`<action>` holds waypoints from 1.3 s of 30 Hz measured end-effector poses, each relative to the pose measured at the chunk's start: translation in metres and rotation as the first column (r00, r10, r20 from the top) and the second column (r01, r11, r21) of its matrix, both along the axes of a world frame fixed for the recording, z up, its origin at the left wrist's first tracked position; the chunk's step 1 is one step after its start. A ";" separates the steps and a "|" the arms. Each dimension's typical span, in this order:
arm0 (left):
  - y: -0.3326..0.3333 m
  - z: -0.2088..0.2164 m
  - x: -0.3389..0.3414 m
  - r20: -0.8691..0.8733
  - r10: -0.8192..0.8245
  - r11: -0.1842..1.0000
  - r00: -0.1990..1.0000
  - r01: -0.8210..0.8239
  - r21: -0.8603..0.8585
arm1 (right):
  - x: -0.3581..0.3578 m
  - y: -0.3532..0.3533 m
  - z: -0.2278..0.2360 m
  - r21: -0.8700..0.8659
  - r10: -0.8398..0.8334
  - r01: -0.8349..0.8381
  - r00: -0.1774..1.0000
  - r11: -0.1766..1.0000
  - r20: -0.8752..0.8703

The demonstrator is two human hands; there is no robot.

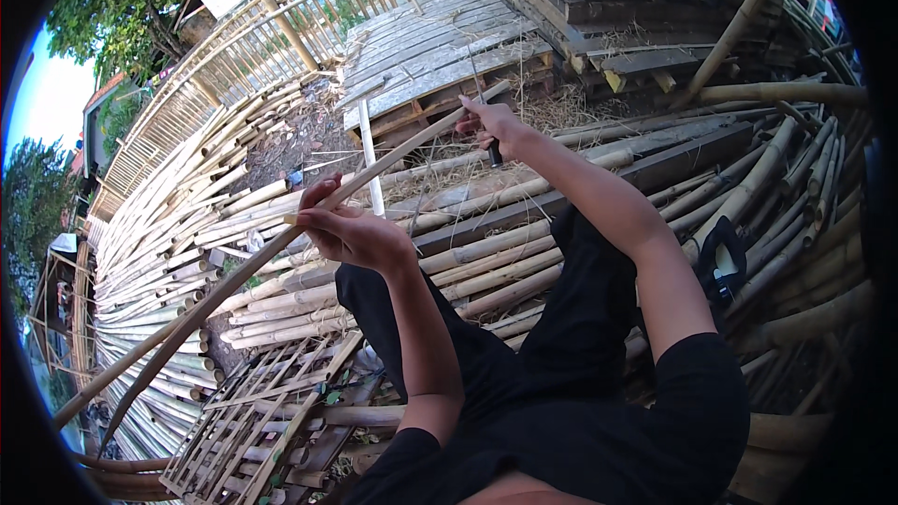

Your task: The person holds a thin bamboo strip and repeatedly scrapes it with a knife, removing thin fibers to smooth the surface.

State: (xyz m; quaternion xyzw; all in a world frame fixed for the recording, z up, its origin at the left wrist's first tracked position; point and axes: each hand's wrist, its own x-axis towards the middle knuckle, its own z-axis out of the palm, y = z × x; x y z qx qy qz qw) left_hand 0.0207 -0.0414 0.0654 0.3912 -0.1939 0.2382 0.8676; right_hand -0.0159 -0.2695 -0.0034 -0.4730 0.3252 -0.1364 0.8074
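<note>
Bamboo strip (402,150): raised in front of the person's knees, slanting from the right hand down to the left hand; lengths continue past the left hand toward the lower left. Whether these form one piece cannot be told.
Left hand (354,236): palm turned up, supporting the bamboo strip.
Left fingers: pinching the bamboo strip against the thumb.
Right hand (490,123): at the upper end of the bamboo strip; exact contact with the strip is unclear.
Right fingers: curled around the knife.
Knife (496,155): black handle down, thin blade pointing up, crossing the bamboo strip in view.
Ahead: grey wooden pallet (435,47), beyond the hands.
Left side: bamboo poles (159,243), laid in rows.
Right side: black-handled tool (724,260), near the right forearm.
Lower left: bamboo lattice (267,416).
</note>
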 end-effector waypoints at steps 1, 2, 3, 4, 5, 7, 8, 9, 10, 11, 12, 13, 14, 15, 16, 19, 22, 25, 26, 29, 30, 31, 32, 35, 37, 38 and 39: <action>0.002 -0.006 -0.008 -0.055 0.031 0.998 0.998 -0.028 0.061 | -0.004 -0.002 0.003 0.003 -0.046 0.046 0.999 0.999 0.014; 0.007 -0.018 -0.010 -0.039 0.039 0.982 0.998 -0.031 0.189 | -0.006 -0.006 0.007 0.007 -0.091 0.091 0.995 0.996 0.028; 0.008 -0.023 -0.014 -0.093 0.000 0.980 0.996 0.019 0.200 | -0.006 -0.009 0.006 0.018 -0.135 0.135 0.990 0.991 0.039; 0.008 -0.029 -0.019 -0.143 -0.040 0.976 0.989 0.069 0.209 | -0.005 -0.020 -0.001 0.008 -0.130 0.130 0.990 0.992 0.051; 0.008 -0.034 -0.023 -0.195 -0.078 0.970 0.978 0.120 0.214 | -0.003 -0.030 -0.008 0.023 -0.169 0.168 0.985 0.986 0.046; 0.011 -0.043 -0.027 -0.213 -0.126 0.943 0.969 0.184 0.277 | 0.001 -0.041 -0.010 0.044 -0.242 0.240 0.969 0.970 0.044; 0.013 -0.048 -0.030 -0.236 -0.154 0.925 0.959 0.224 0.308 | 0.000 -0.046 -0.012 0.036 -0.270 0.269 0.962 0.963 0.036; 0.015 -0.051 -0.032 -0.258 -0.176 0.905 0.950 0.259 0.338 | 0.000 -0.050 -0.012 0.048 -0.265 0.262 0.963 0.964 0.056; 0.014 -0.051 -0.034 -0.266 -0.175 0.892 0.948 0.267 0.365 | -0.002 -0.054 -0.012 0.060 -0.261 0.257 0.962 0.965 0.075; 0.013 -0.054 -0.036 -0.287 -0.210 0.880 0.935 0.309 0.361 | -0.003 -0.058 -0.012 0.072 -0.259 0.252 0.961 0.965 0.094; 0.012 -0.055 -0.036 -0.302 -0.246 0.867 0.921 0.348 0.356 | -0.003 -0.059 -0.011 0.081 -0.283 0.275 0.953 0.958 0.108; 0.012 -0.057 -0.036 -0.318 -0.281 0.852 0.905 0.388 0.351 | -0.001 -0.059 -0.010 0.086 -0.285 0.277 0.952 0.957 0.110; 0.014 -0.061 -0.035 -0.331 -0.285 0.840 0.900 0.400 0.367 | 0.000 -0.059 -0.009 0.091 -0.287 0.278 0.951 0.956 0.112; 0.014 -0.061 -0.036 -0.352 -0.293 0.834 0.889 0.417 0.360 | 0.000 -0.061 -0.009 0.092 -0.295 0.285 0.949 0.954 0.115; 0.013 -0.060 -0.038 -0.374 -0.300 0.829 0.878 0.434 0.353 | -0.001 -0.064 -0.009 0.092 -0.255 0.244 0.956 0.965 0.142; 0.022 -0.066 -0.037 -0.409 -0.329 0.771 0.851 0.492 0.404 | 0.005 -0.059 -0.007 0.037 -0.334 0.332 0.931 0.942 0.148; 0.037 -0.077 -0.038 -0.349 -0.280 0.648 0.894 0.444 0.618 | 0.007 -0.064 -0.003 0.117 -0.403 0.386 0.890 0.915 0.213; 0.057 -0.074 -0.058 -0.142 -0.233 0.435 0.962 0.234 0.869 | 0.004 -0.075 -0.009 0.142 -0.434 0.412 0.873 0.900 0.222; 0.067 -0.079 -0.062 0.033 -0.255 0.341 0.966 0.058 0.938 | 0.004 -0.078 -0.012 0.149 -0.446 0.422 0.868 0.894 0.217; 0.098 -0.077 -0.068 0.274 -0.425 0.121 0.863 -0.246 0.962 | 0.005 -0.081 -0.013 0.160 -0.470 0.444 0.855 0.882 0.219; 0.106 -0.075 -0.066 0.293 -0.495 0.064 0.818 -0.302 0.951 | 0.005 -0.083 -0.017 0.153 -0.474 0.450 0.853 0.880 0.220; 0.116 -0.076 -0.056 0.277 -0.543 0.007 0.792 -0.326 0.945 | 0.005 -0.080 -0.014 0.148 -0.474 0.451 0.851 0.880 0.226; 0.126 -0.079 -0.040 0.257 -0.590 -0.048 0.765 -0.351 0.935 | 0.004 -0.077 -0.014 0.169 -0.446 0.415 0.861 0.894 0.246; 0.135 -0.061 0.015 0.400 -0.605 -0.151 0.688 -0.593 0.791 | -0.002 -0.085 -0.019 0.120 -0.437 0.420 0.868 0.899 0.235; 0.141 -0.079 0.082 0.600 -0.174 -0.266 0.781 -0.624 0.735 | -0.006 -0.079 -0.011 0.137 -0.447 0.425 0.861 0.894 0.242; 0.163 -0.084 0.112 0.480 0.064 -0.271 0.875 -0.447 0.852 | -0.007 -0.075 -0.006 0.153 -0.451 0.425 0.856 0.892 0.252; 0.168 -0.085 0.135 0.314 0.282 -0.206 0.907 -0.262 0.943 | -0.009 -0.072 0.001 0.167 -0.466 0.436 0.850 0.884 0.246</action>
